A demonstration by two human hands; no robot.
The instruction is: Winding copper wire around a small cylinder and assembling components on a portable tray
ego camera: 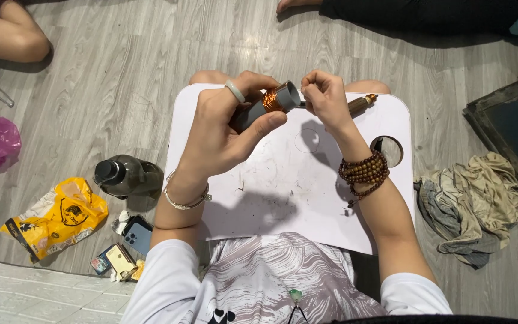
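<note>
A grey wood-plank floor (121, 72) spreads under everything. On it stands a white lap table (307, 198) across the person's legs, with a round cup hole near its right edge. To the right of the table lies a heap of crumpled beige and grey cloth (472, 204). On the left sit a dark water jug (128, 177), a yellow plastic bag (58, 216) and, nearer, a blue phone (138, 235).

Above the far part of the table, the left hand (223, 135) has its fingers clamped round a grey cylinder wound with copper wire (271, 103), thumb pressed along its near side. The right hand (326, 99) is just beside the cylinder's open end, fingertips pinched together on a slim tool with a brass-coloured tip (361, 103) that sticks out to the right.
</note>
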